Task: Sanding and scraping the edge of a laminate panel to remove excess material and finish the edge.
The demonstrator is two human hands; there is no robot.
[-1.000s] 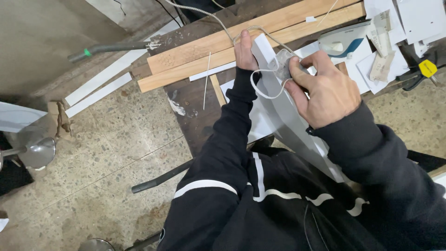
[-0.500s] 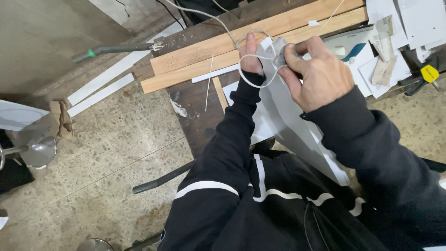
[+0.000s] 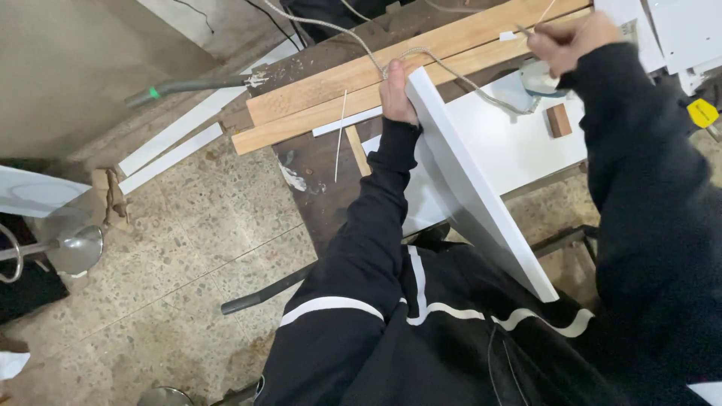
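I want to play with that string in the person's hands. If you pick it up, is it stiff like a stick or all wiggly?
Probably wiggly: the pale cord sags in a curve between the left hand and the right hand, so it likely droops when lifted. It looks thin, so probably light. Pushed, it would likely bunch up rather than slide like the white panel.

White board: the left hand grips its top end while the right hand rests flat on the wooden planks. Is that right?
Not quite. The left hand does grip the top end of the white board, but the right hand is not flat on the wooden planks; it is raised, pinching a thin cord, as the head view shows.
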